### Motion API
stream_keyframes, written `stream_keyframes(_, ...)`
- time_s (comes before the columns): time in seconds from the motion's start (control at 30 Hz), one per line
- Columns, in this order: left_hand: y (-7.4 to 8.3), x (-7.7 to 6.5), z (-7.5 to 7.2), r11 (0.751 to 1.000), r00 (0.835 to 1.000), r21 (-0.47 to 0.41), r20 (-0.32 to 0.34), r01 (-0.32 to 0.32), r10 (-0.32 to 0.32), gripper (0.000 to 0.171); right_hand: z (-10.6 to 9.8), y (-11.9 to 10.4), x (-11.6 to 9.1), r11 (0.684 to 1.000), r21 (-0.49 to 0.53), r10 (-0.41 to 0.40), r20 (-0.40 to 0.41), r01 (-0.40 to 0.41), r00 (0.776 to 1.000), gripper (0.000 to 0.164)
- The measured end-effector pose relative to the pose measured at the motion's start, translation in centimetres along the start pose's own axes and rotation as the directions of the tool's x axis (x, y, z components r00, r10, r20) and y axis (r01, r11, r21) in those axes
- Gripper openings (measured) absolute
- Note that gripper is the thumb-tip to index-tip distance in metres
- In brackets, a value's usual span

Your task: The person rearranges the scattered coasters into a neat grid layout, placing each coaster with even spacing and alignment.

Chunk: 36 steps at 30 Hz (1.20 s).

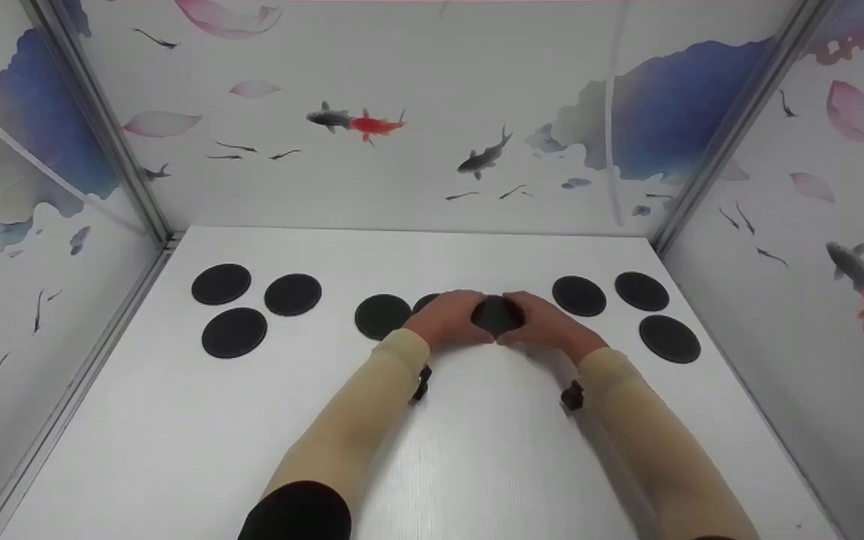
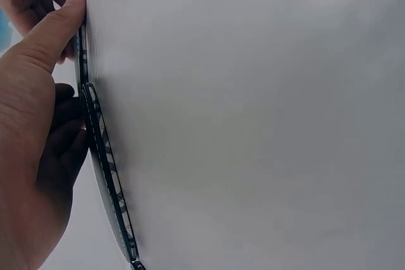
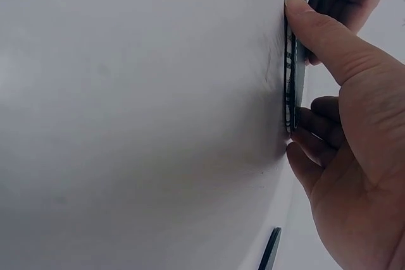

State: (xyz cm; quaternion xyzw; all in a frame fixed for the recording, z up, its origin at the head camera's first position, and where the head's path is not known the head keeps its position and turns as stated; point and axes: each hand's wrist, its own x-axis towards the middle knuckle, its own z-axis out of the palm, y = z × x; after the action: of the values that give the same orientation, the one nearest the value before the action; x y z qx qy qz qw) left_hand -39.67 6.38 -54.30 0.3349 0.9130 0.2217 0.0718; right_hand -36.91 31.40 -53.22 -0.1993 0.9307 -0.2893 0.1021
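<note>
A round black disc, like a coaster (image 1: 497, 316), lies between my two hands on the white table. My left hand (image 1: 448, 321) curls round its left side, my right hand (image 1: 552, 327) round its right. The thumbs nearly meet at the near edge, and the fingers reach along the sides. In the right wrist view, the coaster's thin rim (image 3: 290, 71) shows a light patterned band beneath the right thumb. Just left of the left hand, a second coaster (image 1: 424, 301) is partly hidden by it. Another coaster (image 1: 383, 316) lies farther left, its edge close to the left wrist.
Three coasters lie at the left, one of them at the front (image 1: 234, 333). Three more lie at the right, the nearest beside the table's edge (image 1: 670, 339). Printed panels with fish surround the white table (image 1: 462, 465) at the back and sides.
</note>
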Motion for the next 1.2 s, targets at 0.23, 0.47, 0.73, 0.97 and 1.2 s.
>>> stream_keyframes(0.23, 0.0, -0.2, -0.5, 0.997, 1.0, -0.078, -0.003, -0.003, 0.003, 0.061, 0.0, 0.4, -0.1, 1.0, 0.004, 0.003, -0.005, -0.003, 1.0, 0.1)
stream_keyframes(0.47, 0.0, -0.7, -1.2, 0.987, 0.997, -0.144, 0.008, 0.075, -0.075, 0.091, -0.1, 1.1, 0.0, 0.999, 0.028, 0.017, 0.003, -0.017, 1.0, 0.108)
stream_keyframes(0.73, 0.0, -0.6, -1.5, 0.985, 0.997, -0.156, -0.013, 0.077, -0.08, 0.086, -0.8, 1.1, -1.0, 0.996, 0.084, 0.043, -0.051, -0.039, 0.998, 0.102)
stream_keyframes(0.97, 0.4, -1.0, -1.5, 0.982, 0.997, -0.177, -0.03, 0.066, -0.072, 0.084, -1.0, 1.9, -1.9, 0.995, 0.1, 0.014, -0.095, -0.004, 0.995, 0.095)
stream_keyframes(1.2, 0.6, -1.0, -1.0, 0.976, 0.996, -0.203, -0.038, 0.073, -0.083, 0.083, -1.2, 2.6, -2.6, 0.994, 0.107, 0.033, -0.128, -0.019, 0.991, 0.092)
